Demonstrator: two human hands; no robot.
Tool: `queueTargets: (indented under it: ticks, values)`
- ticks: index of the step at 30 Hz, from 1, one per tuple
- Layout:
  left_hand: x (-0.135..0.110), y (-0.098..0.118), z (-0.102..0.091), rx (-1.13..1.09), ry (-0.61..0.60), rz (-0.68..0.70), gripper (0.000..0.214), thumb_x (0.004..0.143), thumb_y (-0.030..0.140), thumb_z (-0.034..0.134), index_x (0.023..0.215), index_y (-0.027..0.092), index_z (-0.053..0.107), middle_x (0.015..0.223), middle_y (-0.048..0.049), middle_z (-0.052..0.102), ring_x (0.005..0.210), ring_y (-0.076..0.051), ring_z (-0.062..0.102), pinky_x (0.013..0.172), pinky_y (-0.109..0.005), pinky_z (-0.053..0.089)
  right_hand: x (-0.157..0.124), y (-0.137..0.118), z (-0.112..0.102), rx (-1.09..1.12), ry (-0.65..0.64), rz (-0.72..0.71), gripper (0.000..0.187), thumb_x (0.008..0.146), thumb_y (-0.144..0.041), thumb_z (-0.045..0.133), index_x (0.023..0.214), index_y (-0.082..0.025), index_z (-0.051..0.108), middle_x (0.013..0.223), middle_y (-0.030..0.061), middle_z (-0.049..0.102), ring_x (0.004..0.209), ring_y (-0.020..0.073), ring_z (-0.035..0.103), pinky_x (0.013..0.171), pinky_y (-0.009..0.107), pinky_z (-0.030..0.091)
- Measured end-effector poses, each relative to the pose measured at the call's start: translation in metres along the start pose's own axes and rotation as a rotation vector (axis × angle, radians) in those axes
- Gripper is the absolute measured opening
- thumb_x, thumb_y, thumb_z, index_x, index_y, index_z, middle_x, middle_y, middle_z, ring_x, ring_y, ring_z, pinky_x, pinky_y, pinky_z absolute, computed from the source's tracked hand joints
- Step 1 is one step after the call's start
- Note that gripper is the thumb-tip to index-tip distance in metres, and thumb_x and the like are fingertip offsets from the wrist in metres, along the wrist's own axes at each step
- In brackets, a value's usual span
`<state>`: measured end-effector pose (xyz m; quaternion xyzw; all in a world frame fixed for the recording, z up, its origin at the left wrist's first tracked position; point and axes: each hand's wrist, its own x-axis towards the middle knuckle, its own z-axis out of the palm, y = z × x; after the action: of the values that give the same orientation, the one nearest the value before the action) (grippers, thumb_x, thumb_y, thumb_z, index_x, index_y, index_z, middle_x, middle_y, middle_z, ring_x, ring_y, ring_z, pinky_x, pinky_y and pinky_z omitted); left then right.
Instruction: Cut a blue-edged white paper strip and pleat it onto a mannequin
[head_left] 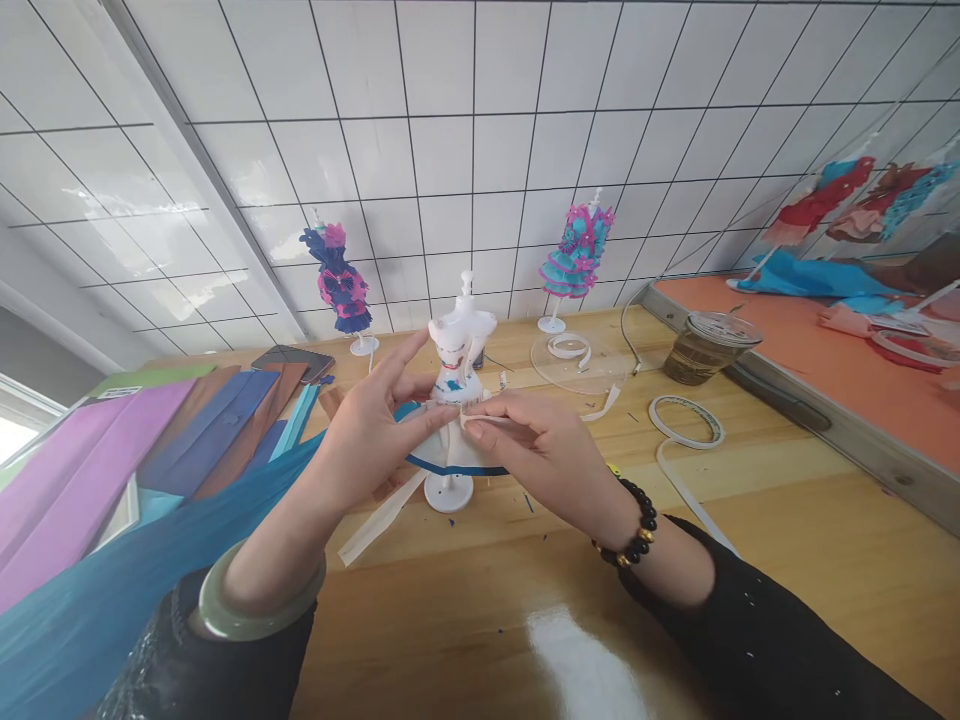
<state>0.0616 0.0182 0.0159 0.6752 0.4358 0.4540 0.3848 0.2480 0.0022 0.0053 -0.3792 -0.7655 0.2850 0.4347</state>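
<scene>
A small white mannequin (463,335) stands upright on a round white base (448,492). It wears a short pale skirt (454,450) with a blue hem, and blue and red marks show on its torso. My left hand (375,420) curls around the skirt's left side, its thumb pressed at the waist and the fingers partly hidden behind. From the other side, my right hand (536,445) pinches the pale fabric at the front of the waist between thumb and forefinger. A pale strip (381,522) lies below the skirt at left.
Two dressed mannequins (343,285) (576,255) stand by the tiled wall. Coloured paper sheets (97,450) and blue fabric (172,560) lie left. A tape roll (686,421), a lidded cup (705,350) and a clear disc (544,365) are right. Another person's hand (930,268) is beyond the orange table (825,400).
</scene>
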Motion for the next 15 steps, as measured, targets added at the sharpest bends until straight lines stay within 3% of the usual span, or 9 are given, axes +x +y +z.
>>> queueTargets:
  ticks: [15]
  values:
    - [-0.0025,0.0006,0.0017,0.003,0.008,-0.011,0.076,0.074,0.032,0.07,0.141,0.027,0.033,0.112,-0.0086,0.068,0.106,-0.026,0.06,0.086,-0.04,0.051,0.0009,0.0048,0.0028,0.017,0.075,0.097,0.013,0.085,-0.029,0.055,0.083,-0.02,0.065,0.08,0.0008,0.068,0.072,0.0139,0.06,0.066,0.026,0.047]
